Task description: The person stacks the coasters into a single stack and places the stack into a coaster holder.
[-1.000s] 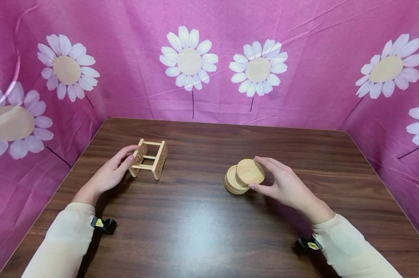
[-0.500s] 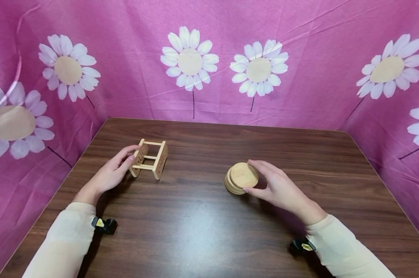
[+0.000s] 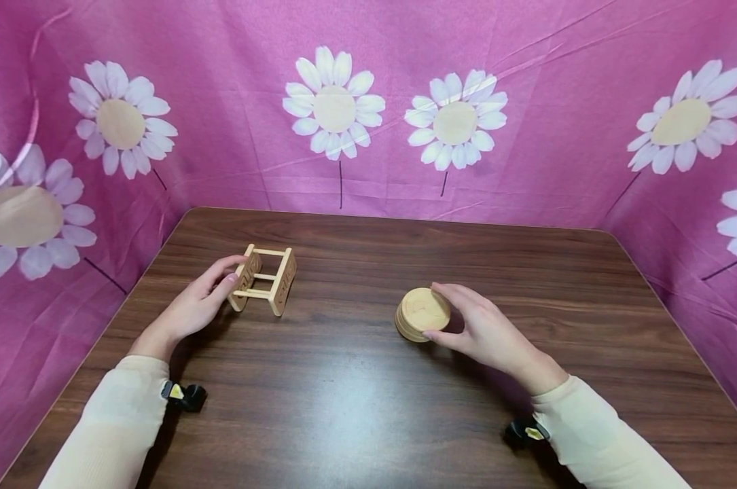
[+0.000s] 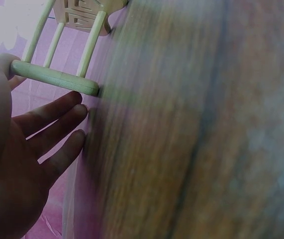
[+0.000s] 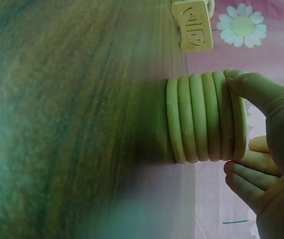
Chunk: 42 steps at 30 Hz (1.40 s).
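Note:
A stack of round wooden coasters (image 5: 196, 119) stands on the table to the right of the middle. My right hand (image 3: 490, 333) pinches the top coaster (image 3: 426, 310) by its rim, thumb on the near side and fingers on the far side. That coaster lies flat over the others, nearly lined up with them. On the left, a small wooden coaster holder (image 3: 281, 282) with cut-out side panels and thin rods stands on the table. My left hand (image 3: 193, 305) grips its left side panel (image 4: 57, 78) between thumb and forefinger, while the other fingers spread below the panel.
The dark wood-grain table (image 3: 344, 394) runs back to a pink cloth backdrop (image 3: 234, 136) printed with white daisies. Cloth also hangs along both sides. Each wrist carries a small black camera (image 3: 191, 398) on its cuff.
My right hand has moved left and slightly down with the top coaster, bringing it from a tilted, offset position into line over the stack. The left hand and holder have stayed put.

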{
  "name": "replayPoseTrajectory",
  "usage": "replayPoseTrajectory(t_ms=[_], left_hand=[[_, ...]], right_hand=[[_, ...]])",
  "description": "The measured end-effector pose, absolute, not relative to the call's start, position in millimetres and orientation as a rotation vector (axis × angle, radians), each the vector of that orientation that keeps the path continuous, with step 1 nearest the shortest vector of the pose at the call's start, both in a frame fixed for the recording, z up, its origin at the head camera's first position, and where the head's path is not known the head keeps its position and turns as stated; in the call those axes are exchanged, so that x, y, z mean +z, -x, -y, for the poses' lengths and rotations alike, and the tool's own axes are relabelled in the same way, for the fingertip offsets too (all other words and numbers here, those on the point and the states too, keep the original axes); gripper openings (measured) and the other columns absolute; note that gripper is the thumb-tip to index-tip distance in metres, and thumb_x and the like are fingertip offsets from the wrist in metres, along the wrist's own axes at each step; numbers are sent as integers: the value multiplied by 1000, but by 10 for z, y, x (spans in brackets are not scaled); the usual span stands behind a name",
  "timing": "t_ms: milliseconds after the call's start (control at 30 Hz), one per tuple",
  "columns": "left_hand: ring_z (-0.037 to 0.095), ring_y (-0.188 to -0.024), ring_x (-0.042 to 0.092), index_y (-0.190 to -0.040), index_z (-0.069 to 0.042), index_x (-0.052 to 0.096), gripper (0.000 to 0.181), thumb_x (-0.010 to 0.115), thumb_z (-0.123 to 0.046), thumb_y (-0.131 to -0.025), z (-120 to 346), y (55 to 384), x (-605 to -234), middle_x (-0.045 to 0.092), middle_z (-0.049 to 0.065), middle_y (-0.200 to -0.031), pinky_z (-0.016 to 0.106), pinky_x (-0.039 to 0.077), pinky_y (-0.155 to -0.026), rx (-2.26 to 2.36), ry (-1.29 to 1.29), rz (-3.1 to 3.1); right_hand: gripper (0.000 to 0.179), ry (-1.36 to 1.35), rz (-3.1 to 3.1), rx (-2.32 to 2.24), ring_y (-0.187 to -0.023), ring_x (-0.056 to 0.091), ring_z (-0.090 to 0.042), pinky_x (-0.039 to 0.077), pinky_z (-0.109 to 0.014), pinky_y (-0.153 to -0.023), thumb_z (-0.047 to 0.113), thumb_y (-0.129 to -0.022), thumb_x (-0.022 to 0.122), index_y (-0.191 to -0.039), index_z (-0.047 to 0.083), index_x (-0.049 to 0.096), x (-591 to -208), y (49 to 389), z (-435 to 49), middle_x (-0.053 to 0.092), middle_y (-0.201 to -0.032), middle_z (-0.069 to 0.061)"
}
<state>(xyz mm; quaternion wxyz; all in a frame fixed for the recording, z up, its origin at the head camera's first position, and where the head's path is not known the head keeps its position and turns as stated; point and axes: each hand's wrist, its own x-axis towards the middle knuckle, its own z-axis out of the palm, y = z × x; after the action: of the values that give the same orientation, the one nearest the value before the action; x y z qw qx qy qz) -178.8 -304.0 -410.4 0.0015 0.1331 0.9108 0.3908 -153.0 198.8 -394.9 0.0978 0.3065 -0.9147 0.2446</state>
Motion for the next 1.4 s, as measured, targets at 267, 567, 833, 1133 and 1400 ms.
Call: replayPoseTrajectory(t_ms=[267, 567, 833, 1133, 1400], left_hand=[[16, -111, 60, -162, -16, 44, 45, 40, -26, -119, 3038, 1791, -4091, 69, 21, -131, 36, 45, -97, 1223, -415, -2855], [32, -116, 61, -163, -15, 43, 46, 39, -25, -119, 3030, 1792, -4114, 68, 24, -133, 46, 45, -97, 1219, -418, -2840], [39, -126, 59, -163, -14, 44, 46, 40, -27, -119, 3033, 1784, -4094, 61, 29, -143, 50, 45, -101, 1228, -407, -2832], [-3, -114, 54, -154, -5, 55, 40, 48, -17, -116, 2996, 1787, -4082, 64, 24, -137, 11, 40, -94, 1300, -496, -2924], [15, -123, 56, -139, 2, 66, 33, 58, -5, -107, 2791, 1731, -3926, 65, 21, -138, 7, 40, -93, 1363, -529, -3136]], right_hand=[[72, -904, 2717, 749, -128, 68, -40, 53, -58, -108, 23, -86, 92, -142, -8, 62, -3963, 1525, -1987, 70, -137, -23], [73, -898, 2700, 782, -129, 67, -41, 53, -58, -108, 20, -86, 93, -146, -6, 60, -3973, 1504, -2009, 69, -140, -24], [74, -823, 2711, 834, -137, 63, -40, 50, -57, -112, 23, -89, 90, -151, -1, 57, -3924, 1445, -2080, 66, -148, -20], [62, -738, 2706, 859, -139, 61, -42, 48, -61, -112, 18, -97, 82, -151, 0, 58, -3902, 1423, -2151, 65, -150, -21], [64, -709, 2714, 876, -138, 62, -40, 48, -58, -111, 20, -95, 84, -151, 3, 59, -3932, 1378, -2217, 65, -150, -19]])
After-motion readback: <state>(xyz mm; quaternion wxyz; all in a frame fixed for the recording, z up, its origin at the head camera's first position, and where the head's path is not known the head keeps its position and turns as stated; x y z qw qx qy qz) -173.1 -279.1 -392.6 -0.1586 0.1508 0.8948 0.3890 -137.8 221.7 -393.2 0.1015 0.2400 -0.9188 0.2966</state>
